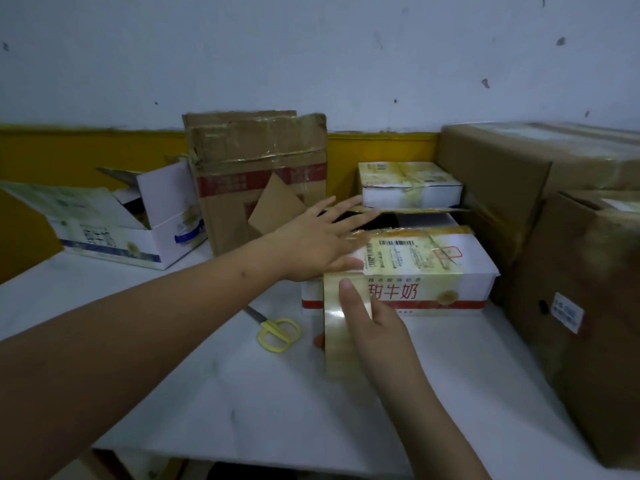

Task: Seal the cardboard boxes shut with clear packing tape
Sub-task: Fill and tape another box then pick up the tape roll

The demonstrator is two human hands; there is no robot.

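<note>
A white milk carton box (433, 268) with red print and a shipping label lies on the white table (242, 393), its far flap still standing open. My left hand (322, 244) lies flat with spread fingers on the box's top left corner, pressing tape down there. My right hand (367, 323) grips a roll of clear packing tape (341, 327) just in front of the box's left end. A strip of tape runs from the roll up onto the box top under my left hand.
Yellow-handled scissors (277, 330) lie on the table left of the roll. An open white box (138, 233) and a tall worn brown box (256, 181) stand at the back. A small taped box (408, 185) sits behind the carton. Large brown boxes (571, 237) crowd the right side.
</note>
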